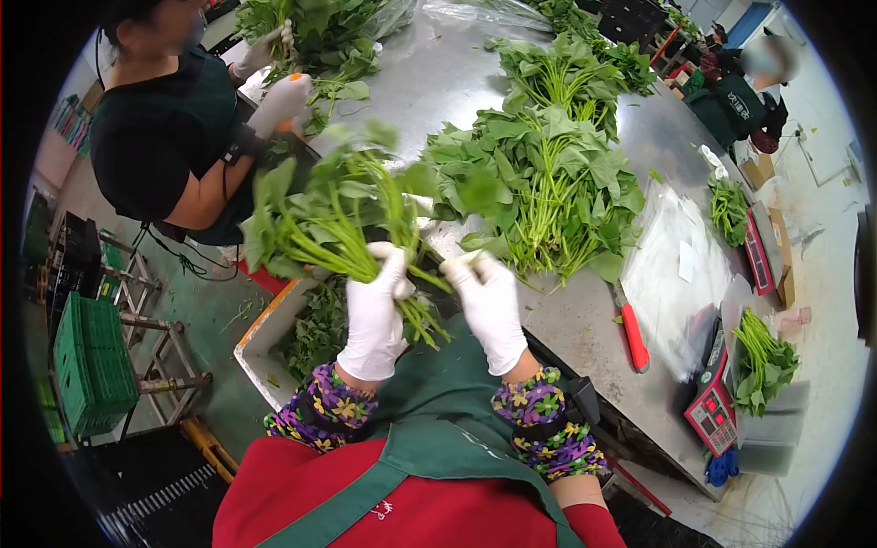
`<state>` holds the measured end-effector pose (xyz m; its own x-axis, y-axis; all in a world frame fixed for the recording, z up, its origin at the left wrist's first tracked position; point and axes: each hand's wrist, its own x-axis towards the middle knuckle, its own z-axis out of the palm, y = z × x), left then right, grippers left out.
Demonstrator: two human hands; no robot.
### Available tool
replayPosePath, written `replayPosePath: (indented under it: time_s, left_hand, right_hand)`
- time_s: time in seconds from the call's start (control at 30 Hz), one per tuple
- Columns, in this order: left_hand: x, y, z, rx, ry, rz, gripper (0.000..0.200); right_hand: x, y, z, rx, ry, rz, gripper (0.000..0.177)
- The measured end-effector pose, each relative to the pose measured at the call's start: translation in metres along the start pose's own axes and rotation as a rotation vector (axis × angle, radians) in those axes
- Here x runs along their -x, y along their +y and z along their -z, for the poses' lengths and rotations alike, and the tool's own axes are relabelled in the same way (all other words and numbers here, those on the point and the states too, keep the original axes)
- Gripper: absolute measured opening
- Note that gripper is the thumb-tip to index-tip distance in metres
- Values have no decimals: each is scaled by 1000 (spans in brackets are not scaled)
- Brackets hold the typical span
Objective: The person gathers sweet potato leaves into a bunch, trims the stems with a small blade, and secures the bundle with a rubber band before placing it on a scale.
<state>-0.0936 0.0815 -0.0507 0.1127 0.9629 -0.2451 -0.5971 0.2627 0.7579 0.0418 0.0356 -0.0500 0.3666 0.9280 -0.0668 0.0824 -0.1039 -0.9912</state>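
My left hand (373, 315), in a white glove, is wrapped round a bunch of leafy greens (343, 233). The leaves fan out up and to the left, slightly blurred, and the cut stems stick out below the fist. Close by on the right, my gloved right hand (489, 306) has thumb and fingers pinched together at the end of a thin stem beside the bunch; its fingertips partly hide it. A large pile of the same greens (557, 187) lies on the metal table (457, 78), just beyond my right hand.
Below the bunch stands a white foam box (265, 352) with loose leaves. To the right are a red-handled knife (633, 338), clear plastic bags (681, 265) and a red scale (713, 416) near another bunch. A co-worker (151, 137) handles greens at left; another person (740, 100) is far right.
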Motion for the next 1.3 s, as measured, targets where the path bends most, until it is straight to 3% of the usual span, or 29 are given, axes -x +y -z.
replayPosePath:
  time_s: [0.07, 0.13, 0.2, 0.27, 0.33, 0.37, 0.53, 0.6, 0.63, 0.73, 0.8, 0.87, 1.07, 1.13, 1.17, 1.27, 1.3]
  left_hand:
    - [-11, 8, 12, 75, 35, -155, 11]
    - [-15, 20, 16, -8, 26, -232, 9]
    - [-11, 20, 14, -134, -21, -210, 8]
    - [-5, 13, 14, -171, -61, -127, 9]
    - [3, 5, 12, -201, -105, -94, 10]
    - [4, 3, 13, -162, -120, -85, 10]
    - [-1, 8, 16, -45, -4, -118, 9]
    - [-6, 9, 21, -94, 18, -181, 10]
    - [-6, 9, 21, -126, 5, -183, 10]
    - [2, 7, 15, -315, -49, -113, 10]
    - [7, 1, 10, -333, -75, -75, 10]
    - [10, -3, 5, -280, -34, -76, 10]
    - [0, -18, 8, -66, 128, -51, 13]
    - [-10, -18, 21, -30, 97, -30, 15]
    - [-22, -13, 32, -9, 119, -42, 16]
    - [-33, 4, 37, -1, 204, -173, 18]
    - [-31, 8, 41, -19, 159, -180, 17]
  right_hand:
    - [-8, -3, 9, -64, 206, 83, 18]
    - [-12, -6, 17, -42, 99, 20, 20]
    - [-10, -13, 14, 171, -129, 53, 24]
    - [-8, -22, 0, 181, -203, 94, 28]
    - [-13, -12, -16, -155, -287, 82, 27]
    - [-17, -5, -17, -132, -307, -11, 24]
    - [-16, 0, -12, -133, -148, 16, 22]
    - [-14, -5, -3, -227, -94, -112, 27]
    - [-16, -4, -1, -91, -158, -6, 27]
    - [-17, -11, -10, 76, -282, 56, 30]
    - [-22, 10, -23, -2, -225, 150, 31]
    - [-22, 2, -28, -261, -215, 24, 30]
    - [-1, 4, -40, 279, 86, 313, 19]
    - [1, 15, -47, 302, 191, 541, 16]
    - [8, 12, -37, 561, 268, 793, 22]
    - [6, 14, -26, 593, 151, 635, 25]
    - [4, 22, -26, 490, 97, 441, 27]
